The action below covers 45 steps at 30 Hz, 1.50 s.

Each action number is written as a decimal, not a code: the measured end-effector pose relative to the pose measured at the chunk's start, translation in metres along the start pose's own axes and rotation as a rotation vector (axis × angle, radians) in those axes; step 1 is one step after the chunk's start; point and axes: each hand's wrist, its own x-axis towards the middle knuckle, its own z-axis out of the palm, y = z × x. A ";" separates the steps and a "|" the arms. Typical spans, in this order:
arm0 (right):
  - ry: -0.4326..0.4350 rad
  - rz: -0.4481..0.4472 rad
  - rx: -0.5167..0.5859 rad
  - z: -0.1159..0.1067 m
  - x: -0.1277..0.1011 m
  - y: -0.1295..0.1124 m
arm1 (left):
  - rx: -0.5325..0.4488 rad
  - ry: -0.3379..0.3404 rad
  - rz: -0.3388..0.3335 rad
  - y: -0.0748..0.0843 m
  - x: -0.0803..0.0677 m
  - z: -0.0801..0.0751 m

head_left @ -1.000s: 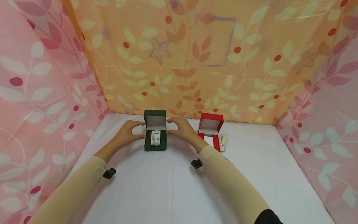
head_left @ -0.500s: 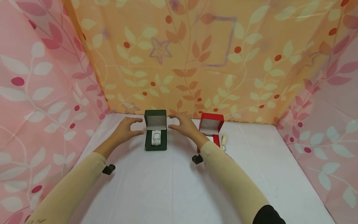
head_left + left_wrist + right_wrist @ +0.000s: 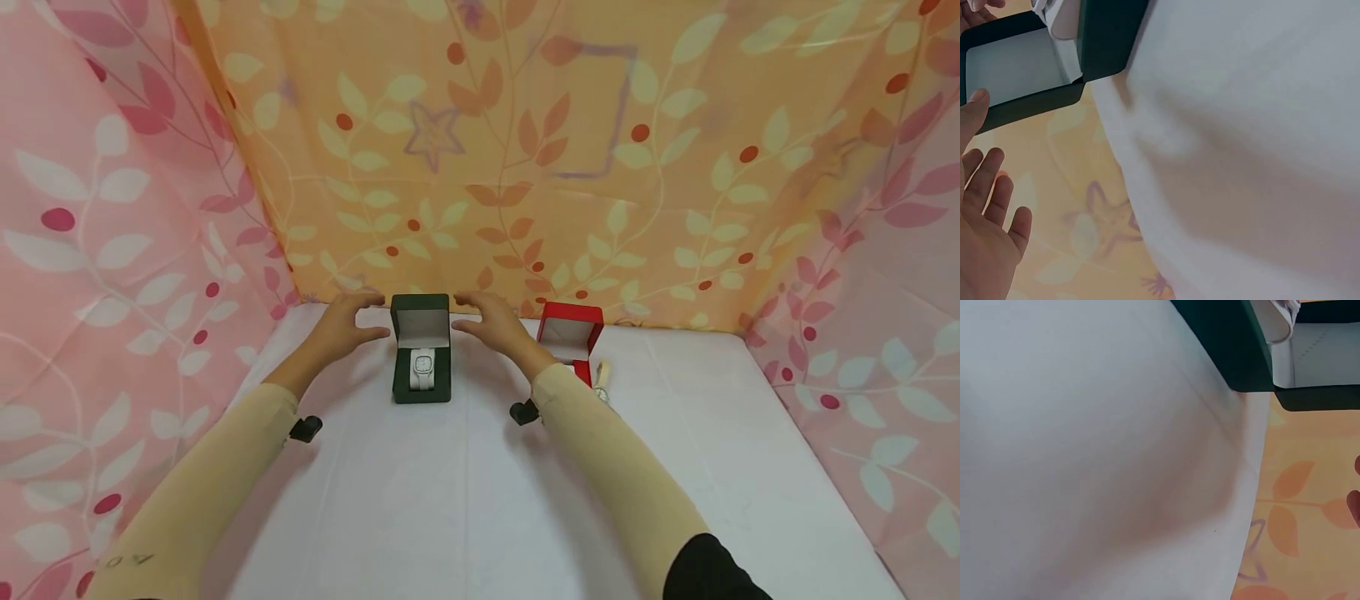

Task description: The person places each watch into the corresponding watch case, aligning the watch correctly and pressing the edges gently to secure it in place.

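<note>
- Two hands, both off the green box (image 3: 421, 348) now: a second ago the fingertips pinched its sides near the hinge, since then they have lifted and moved back to flank the raised lid.
- Left hand (image 3: 341, 328): fingers spread and relaxed, holding nothing, just beside the lid's left edge; the head view shows a thin gap, and the left wrist view shows an open palm with the fingers (image 3: 985, 181) clear of the lid.
- Right hand (image 3: 491, 327): same pose on the lid's right side, fingers loose, nothing pinched; touching or not, cannot tell.
- Green box sits on the bench (image 3: 480, 492) near the back curtain (image 3: 525, 150), lid upright, open, unmoved across the frames.
- White watch (image 3: 422, 367) lies inside the box on its cushion, face up.
- Red box (image 3: 568, 343) stands open well right of the green one, partly hidden by the right arm; a small pale thing lies beside it, too small to name.
- Judgement: grip on the base released, hands repositioned at lid height, so the lid looks like the part being handled; box contents look settled.
</note>
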 end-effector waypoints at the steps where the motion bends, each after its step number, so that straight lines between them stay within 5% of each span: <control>1: 0.001 0.000 0.001 0.000 0.002 0.000 | 0.000 -0.001 -0.003 0.000 0.002 0.000; 27: -0.051 0.049 0.014 0.008 0.017 -0.006 | -0.036 -0.028 -0.024 0.004 0.020 0.008; 45: -0.044 0.001 -0.104 0.005 0.012 -0.016 | 0.033 0.045 0.083 0.006 0.011 0.012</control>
